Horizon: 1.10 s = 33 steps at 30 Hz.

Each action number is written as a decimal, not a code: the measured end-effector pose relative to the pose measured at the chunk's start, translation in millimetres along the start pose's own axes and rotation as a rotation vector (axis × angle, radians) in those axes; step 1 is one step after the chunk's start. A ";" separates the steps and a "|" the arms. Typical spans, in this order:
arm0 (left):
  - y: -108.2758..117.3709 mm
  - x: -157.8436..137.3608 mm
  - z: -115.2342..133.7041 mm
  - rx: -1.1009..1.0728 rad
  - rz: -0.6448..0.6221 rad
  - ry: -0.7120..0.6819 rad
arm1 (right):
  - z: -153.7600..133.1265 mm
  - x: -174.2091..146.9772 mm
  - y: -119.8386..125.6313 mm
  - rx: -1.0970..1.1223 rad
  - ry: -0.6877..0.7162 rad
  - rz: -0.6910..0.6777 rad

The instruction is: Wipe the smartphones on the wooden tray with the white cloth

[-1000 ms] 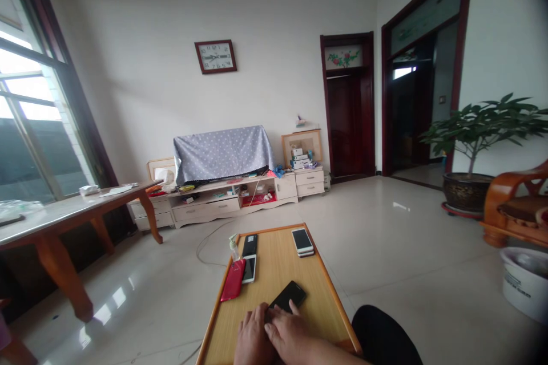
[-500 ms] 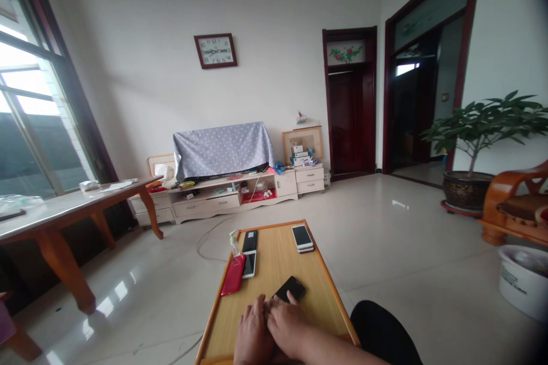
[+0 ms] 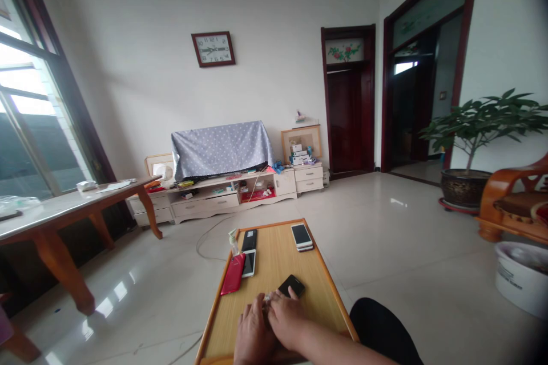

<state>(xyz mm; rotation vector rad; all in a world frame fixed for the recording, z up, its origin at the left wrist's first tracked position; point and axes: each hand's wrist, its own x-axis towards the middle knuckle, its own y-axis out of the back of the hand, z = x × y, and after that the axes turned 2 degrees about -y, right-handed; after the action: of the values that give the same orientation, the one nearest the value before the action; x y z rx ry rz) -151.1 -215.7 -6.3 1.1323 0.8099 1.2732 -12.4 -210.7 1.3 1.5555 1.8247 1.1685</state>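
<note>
My left hand (image 3: 253, 328) and my right hand (image 3: 286, 318) are close together above the near part of the small wooden table (image 3: 274, 265). Their fingers are bent and meet at a small whitish thing (image 3: 268, 297), mostly hidden and too small to name. Just beyond my right fingers lies a black smartphone (image 3: 293, 285), partly covered by them. To the left lie a red phone (image 3: 233, 275), a white phone (image 3: 249, 263) with a dark screen and a black phone (image 3: 249, 240). A small clear pump bottle (image 3: 233, 243) stands beside these at the table's left edge.
White phones (image 3: 302, 236) lie stacked at the table's far right corner. A dark knee (image 3: 381, 331) shows at the lower right. Further off are a larger table (image 3: 85, 208), a low white cabinet (image 3: 205, 205), a potted plant (image 3: 466, 188) and a white bucket (image 3: 520, 279).
My hands stay together at nearly the same spot, with slight finger shifts. The whitish thing between them shows a little more, and more of the black smartphone's near end is covered.
</note>
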 end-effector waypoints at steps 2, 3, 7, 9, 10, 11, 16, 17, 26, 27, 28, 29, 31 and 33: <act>0.5 -0.1 0.6 -0.003 -0.007 0.012 | 9.8 7.1 5.7 -0.016 -0.027 0.015; 0.7 -0.2 1.0 -0.001 -0.009 0.017 | 15.7 11.7 9.8 -0.023 -0.048 0.028; 0.6 -0.6 2.2 0.013 -0.012 0.026 | 32.4 23.6 21.5 -0.045 -0.130 0.085; 0.4 -0.6 2.5 0.015 -0.010 0.020 | 30.5 21.3 19.0 -0.049 -0.129 0.086; 0.5 -0.6 2.6 0.014 -0.008 0.017 | 26.8 18.2 15.6 -0.047 -0.113 0.076; 0.8 -0.6 2.7 0.012 -0.006 0.015 | 21.9 14.3 11.4 -0.043 -0.089 0.060; 4.5 -1.6 4.3 0.000 -0.015 0.002 | 2.9 3.2 -1.0 -0.012 0.021 -0.021; 5.5 -1.8 4.7 -0.008 -0.018 0.005 | 4.1 5.3 0.8 -0.012 0.022 -0.023; 2.6 -1.4 2.4 -0.004 -0.001 0.019 | 36.8 25.5 20.0 -0.063 -0.137 0.049; 1.6 -1.0 1.9 -0.012 0.010 0.014 | 33.2 21.8 16.7 -0.063 -0.123 0.040; 0.9 -0.6 1.5 -0.018 0.018 0.010 | 28.1 17.4 12.8 -0.059 -0.101 0.028; 0.6 -0.2 1.3 -0.022 0.020 0.007 | 22.3 13.0 8.7 -0.054 -0.075 0.014; 1.1 0.1 1.3 -0.022 0.015 0.002 | 11.6 6.3 2.5 -0.039 -0.022 -0.012; 2.5 -0.1 1.6 -0.016 0.001 0.006 | 6.9 5.2 1.2 -0.028 0.010 -0.023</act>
<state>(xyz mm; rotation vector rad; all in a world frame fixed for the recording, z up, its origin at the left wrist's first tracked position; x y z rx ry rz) -150.4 -216.3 -3.5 1.1171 0.8025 1.2818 -7.6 -203.7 -0.5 1.5120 1.8194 1.1886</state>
